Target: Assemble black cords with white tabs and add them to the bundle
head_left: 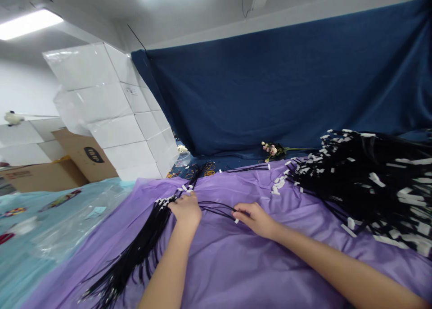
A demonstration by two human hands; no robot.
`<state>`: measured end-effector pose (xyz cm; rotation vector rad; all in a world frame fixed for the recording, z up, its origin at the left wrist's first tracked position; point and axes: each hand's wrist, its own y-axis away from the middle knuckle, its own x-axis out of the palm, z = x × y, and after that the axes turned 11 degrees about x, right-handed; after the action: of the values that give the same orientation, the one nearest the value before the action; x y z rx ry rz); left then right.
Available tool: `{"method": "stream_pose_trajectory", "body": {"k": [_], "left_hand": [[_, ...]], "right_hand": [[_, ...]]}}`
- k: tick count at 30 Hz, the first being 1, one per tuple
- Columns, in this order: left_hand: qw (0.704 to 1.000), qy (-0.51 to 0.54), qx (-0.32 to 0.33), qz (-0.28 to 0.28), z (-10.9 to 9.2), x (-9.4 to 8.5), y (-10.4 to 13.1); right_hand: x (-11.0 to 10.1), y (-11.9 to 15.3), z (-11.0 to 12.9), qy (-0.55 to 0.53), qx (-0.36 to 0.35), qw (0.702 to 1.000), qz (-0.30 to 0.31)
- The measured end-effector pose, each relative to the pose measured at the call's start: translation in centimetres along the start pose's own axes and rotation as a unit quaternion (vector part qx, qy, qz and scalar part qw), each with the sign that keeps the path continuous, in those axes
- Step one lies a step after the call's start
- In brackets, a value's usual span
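Note:
Several thin black cords [216,206] stretch between my two hands above a purple cloth. My right hand [254,218] pinches their right ends, where a small white tag shows at the fingertips. At the other end my left hand [186,210] is closed, with its fingers partly hidden behind the back of the hand. It lies against the upper part of a long bundle of black cords [143,241] with white tags near the top. That bundle runs down toward the lower left. A large heap of black cords [357,183] with many white tags lies at the right.
The purple cloth [229,264] covers the work surface, beside a light blue sheet [20,237] holding a clear plastic bag [81,223]. White boxes [114,115] are stacked behind, near an open cardboard carton [91,158]. Artificial flowers [273,150] lie before a blue curtain [270,88].

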<state>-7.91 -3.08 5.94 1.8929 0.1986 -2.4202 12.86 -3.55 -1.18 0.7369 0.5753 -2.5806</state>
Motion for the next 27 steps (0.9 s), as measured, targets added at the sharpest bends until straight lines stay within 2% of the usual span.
{"method": "stream_pose_trajectory", "body": {"k": [2, 7, 11, 13, 20, 23, 27], "left_hand": [[0.999, 0.01, -0.008, 0.031, 0.9, -0.2, -0.2], [0.99, 0.061, -0.026, 0.124, 3.2, -0.1, -1.1], [0.982, 0.08, -0.049, 0.167, 4.9, 0.2, -1.6], [0.979, 0.084, -0.048, 0.177, 5.5, 0.2, -1.8], [0.977, 0.102, -0.04, 0.182, 6.5, 0.1, -1.6], [0.975, 0.11, -0.046, 0.186, 6.8, -0.2, -1.6], [0.975, 0.126, -0.042, 0.178, 7.2, 0.2, -1.8]], "right_hand": [[0.0, 0.1, 0.2, -0.009, -0.006, 1.0, 0.013], [0.3, 0.6, 0.9, 0.002, -0.034, 0.995, 0.09], [0.1, 0.7, 1.2, -0.031, -0.015, 0.998, 0.052], [0.0, 0.7, 1.2, -0.043, -0.001, 0.998, 0.039], [0.8, 1.1, 1.7, -0.029, -0.025, 0.995, 0.093], [0.9, 1.3, 2.2, -0.037, -0.031, 0.996, 0.074], [0.8, 1.2, 2.3, -0.067, -0.005, 0.997, 0.044]]}}
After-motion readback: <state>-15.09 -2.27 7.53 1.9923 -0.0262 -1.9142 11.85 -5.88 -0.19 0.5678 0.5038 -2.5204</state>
